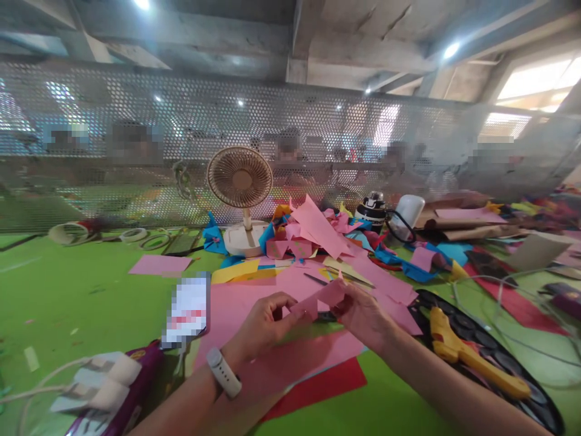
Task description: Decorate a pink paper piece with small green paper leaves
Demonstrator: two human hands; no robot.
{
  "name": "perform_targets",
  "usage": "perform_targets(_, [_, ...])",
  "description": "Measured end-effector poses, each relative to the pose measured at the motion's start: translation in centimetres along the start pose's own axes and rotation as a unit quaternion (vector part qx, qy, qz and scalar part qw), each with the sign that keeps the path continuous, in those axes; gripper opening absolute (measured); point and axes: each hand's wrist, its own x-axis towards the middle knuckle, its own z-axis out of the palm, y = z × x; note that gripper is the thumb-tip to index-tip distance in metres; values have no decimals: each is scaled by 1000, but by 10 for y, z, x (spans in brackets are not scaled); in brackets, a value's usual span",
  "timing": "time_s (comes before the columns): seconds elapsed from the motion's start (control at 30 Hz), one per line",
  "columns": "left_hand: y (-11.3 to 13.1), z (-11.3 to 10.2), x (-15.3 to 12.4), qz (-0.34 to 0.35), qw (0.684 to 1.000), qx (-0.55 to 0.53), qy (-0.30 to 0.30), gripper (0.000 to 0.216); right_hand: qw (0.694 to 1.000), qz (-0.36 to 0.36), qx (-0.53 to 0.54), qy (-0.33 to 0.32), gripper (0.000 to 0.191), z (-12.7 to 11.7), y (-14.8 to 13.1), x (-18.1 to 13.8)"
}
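Between my hands is a small piece of pink paper (331, 293), folded or bent along its length. My left hand (267, 321) pinches its left end, and a white band circles that wrist. The paper's right end is gripped in the fingers of my right hand (363, 309). Below and around them lie larger pink sheets (290, 363), with a red sheet (327, 387) partly under them. Scissors (315, 278) lie just behind the held piece, partly hidden by it and my right hand.
A fan (240, 178) stands behind a heap of paper scraps (318, 230). At right, a yellow glue gun (472, 354) rests on a black tray (540, 402). A phone (187, 309) and a purple power strip with plugs (143, 369) are at left. A perforated screen (181, 109) stands behind.
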Motion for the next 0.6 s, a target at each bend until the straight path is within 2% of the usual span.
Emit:
perform_targets(0.2, [4,-7,1,-36,999,-34,17,29,1000,29,8,-6,9,0,2,-2])
perform_targets(0.4, [-4,-10,3,-54,993,-99,29,26,999,49,-9,6,11,-3,9,-3])
perform_targets(0.5, [-5,-7,1,-47,992,-88,72,27,998,54,5,27,13,-2,9,-4])
perform_targets(0.6, [-3,-5,0,-48,983,-99,147,39,998,41,33,47,16,-2,5,-4])
